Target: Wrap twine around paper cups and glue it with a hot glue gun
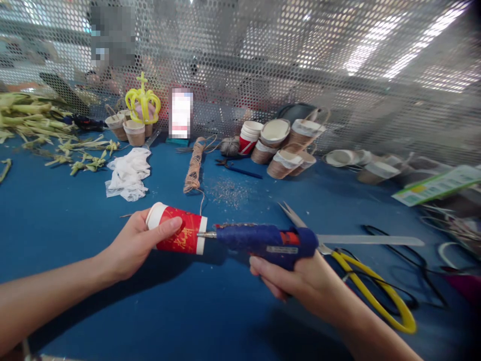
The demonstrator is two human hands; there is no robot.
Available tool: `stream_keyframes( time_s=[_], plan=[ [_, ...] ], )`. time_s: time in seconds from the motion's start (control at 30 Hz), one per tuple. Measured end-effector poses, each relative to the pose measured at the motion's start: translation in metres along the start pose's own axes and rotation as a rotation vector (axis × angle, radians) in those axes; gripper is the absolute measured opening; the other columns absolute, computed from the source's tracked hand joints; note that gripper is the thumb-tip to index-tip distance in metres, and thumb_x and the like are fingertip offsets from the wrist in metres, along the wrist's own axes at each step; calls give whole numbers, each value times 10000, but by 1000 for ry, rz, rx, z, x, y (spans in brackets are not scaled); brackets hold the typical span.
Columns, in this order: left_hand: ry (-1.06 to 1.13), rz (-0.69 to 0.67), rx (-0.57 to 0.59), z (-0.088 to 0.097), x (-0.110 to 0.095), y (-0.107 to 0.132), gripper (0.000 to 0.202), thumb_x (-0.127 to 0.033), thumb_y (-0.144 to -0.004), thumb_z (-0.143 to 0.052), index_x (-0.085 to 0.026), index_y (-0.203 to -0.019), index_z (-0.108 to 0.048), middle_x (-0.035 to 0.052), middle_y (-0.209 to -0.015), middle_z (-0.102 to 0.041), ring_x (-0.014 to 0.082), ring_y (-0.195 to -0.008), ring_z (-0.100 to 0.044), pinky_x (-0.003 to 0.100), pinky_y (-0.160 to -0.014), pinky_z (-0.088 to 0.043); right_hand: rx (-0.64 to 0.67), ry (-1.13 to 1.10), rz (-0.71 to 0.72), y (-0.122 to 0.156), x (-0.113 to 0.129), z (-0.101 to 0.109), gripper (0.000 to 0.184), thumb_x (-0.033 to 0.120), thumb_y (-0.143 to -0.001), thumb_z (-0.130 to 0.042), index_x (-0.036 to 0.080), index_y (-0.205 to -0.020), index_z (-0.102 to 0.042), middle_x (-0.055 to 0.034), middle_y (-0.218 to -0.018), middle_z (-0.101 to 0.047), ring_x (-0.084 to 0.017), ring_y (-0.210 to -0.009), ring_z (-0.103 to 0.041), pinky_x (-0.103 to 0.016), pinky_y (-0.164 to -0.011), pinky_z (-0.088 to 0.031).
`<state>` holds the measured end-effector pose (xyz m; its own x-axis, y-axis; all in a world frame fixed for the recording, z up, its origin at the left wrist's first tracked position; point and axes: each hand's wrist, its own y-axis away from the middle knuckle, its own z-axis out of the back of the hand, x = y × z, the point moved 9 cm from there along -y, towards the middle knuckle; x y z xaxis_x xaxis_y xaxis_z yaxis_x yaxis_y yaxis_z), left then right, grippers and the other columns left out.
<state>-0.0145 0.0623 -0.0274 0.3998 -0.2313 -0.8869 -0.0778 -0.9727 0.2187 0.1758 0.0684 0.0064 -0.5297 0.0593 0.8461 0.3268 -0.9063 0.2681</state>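
My left hand point(137, 238) is closed round a red and white paper cup point(188, 231), which lies sideways with its base toward the right. In my right hand point(280, 276) is a blue hot glue gun point(259, 243), its metal nozzle at the cup's side near the base. A clear glue stick point(370, 240) sticks out of the gun's rear. Behind the cup lies a bundle of brown twine point(194, 168), with one strand trailing down behind the cup. Yellow-handled scissors point(379, 291) rest beside my right forearm, their blades partly hidden behind the gun.
Several twine-wrapped cups point(287, 163) stand at the back against a perforated metal screen point(233, 65). A white cloth point(130, 173), a phone point(181, 114), a yellow crown point(143, 103) and dried plant husks point(30, 113) sit further left. A black cable point(408, 253) runs along the right.
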Motion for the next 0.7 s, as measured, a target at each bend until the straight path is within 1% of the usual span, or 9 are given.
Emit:
stream_keyframes(
  time_s=[0.13, 0.2, 0.3, 0.4, 0.53, 0.6, 0.7],
  plan=[
    [-7, -10, 30, -1, 0, 2, 131, -254, -661, -706, -143, -703, -651, -1, -664, -713, 76, -559, -615, 137, -551, -489, 87, -19, 76, -7, -2, -2, 240, 363, -744, -516, 179, -592, -490, 65, -355, -429, -66, -331, -384, -203, -382, -360],
    [-14, -18, 47, -2, 1, 2, 120, -244, -660, -707, -149, -714, -658, -2, -676, -716, 75, -572, -618, 131, -559, -489, 108, -22, 99, -9, -4, -2, 243, 366, -753, -510, 173, -604, -502, 62, -351, -434, -65, -324, -387, -198, -374, -359],
    [-32, -43, 57, -1, 0, 2, 118, -245, -663, -704, -158, -735, -668, 0, -702, -722, 79, -595, -625, 132, -582, -495, 104, -29, 107, -9, -5, 0, 248, 369, -763, -504, 169, -617, -507, 62, -352, -437, -62, -321, -385, -195, -374, -357],
    [-73, -83, 64, 1, -1, 1, 113, -244, -675, -692, -170, -759, -677, -1, -726, -724, 85, -613, -629, 136, -599, -499, 137, -44, 97, -7, -3, -4, 234, 353, -756, -512, 170, -612, -496, 67, -346, -431, -56, -318, -373, -194, -383, -360],
    [-150, -137, 68, 3, -3, 4, 130, -256, -698, -668, -174, -796, -687, 20, -765, -725, 126, -678, -648, 176, -644, -512, 179, -59, 60, -4, -2, -8, 220, 341, -738, -529, 165, -609, -498, 65, -345, -437, -54, -327, -378, -196, -399, -360],
    [-186, -164, 65, 5, -4, 5, 144, -266, -697, -665, -172, -803, -693, 33, -775, -725, 144, -689, -652, 198, -653, -520, 185, -92, 72, -5, -1, -8, 225, 339, -741, -526, 161, -607, -501, 64, -343, -437, -48, -321, -369, -193, -391, -343],
    [-248, -203, 70, 5, -6, 7, 157, -278, -692, -665, -171, -800, -703, 44, -780, -726, 161, -685, -656, 218, -650, -528, 230, -146, 109, -6, -1, -9, 238, 344, -755, -516, 155, -609, -507, 62, -341, -442, -42, -308, -358, -185, -366, -316]
  ],
)
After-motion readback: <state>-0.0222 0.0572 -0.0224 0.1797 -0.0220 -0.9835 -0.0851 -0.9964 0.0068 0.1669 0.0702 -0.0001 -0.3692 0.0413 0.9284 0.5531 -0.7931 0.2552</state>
